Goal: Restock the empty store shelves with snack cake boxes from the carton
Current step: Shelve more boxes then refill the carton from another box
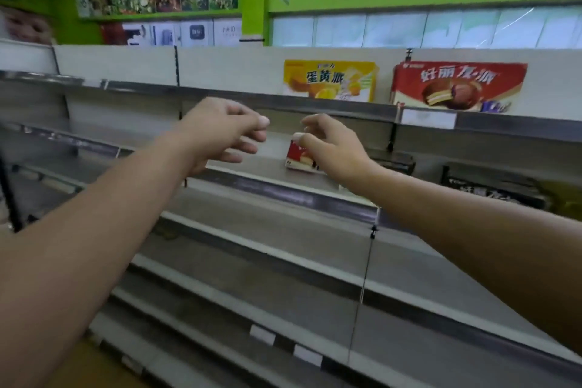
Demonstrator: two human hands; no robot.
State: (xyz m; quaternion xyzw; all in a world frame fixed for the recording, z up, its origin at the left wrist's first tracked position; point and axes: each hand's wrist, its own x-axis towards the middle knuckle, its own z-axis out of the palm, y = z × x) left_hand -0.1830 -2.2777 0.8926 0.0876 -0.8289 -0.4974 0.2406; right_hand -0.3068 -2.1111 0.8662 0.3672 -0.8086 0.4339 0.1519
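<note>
Take the likely light, crushable red box (pixel 298 161) by its sides; your left hand (pixel 217 131) has slack fingers, your right hand (pixel 333 148) an unclear grip.

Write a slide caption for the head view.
Right hand touches a small red box on a shelf; left hand hovers open nearby.

A small red-and-white snack cake box (pixel 297 160) stands upright on the second shelf (pixel 271 190) near the scene centre, with its right part hidden. On the top shelf (pixel 220 96), to the right, a yellow box (pixel 329 80) and a larger red box (pixel 458 86) stand upright, faces forward and apart. Dark boxes (pixel 491 187), blurred, sit at the second shelf's right end.
</note>
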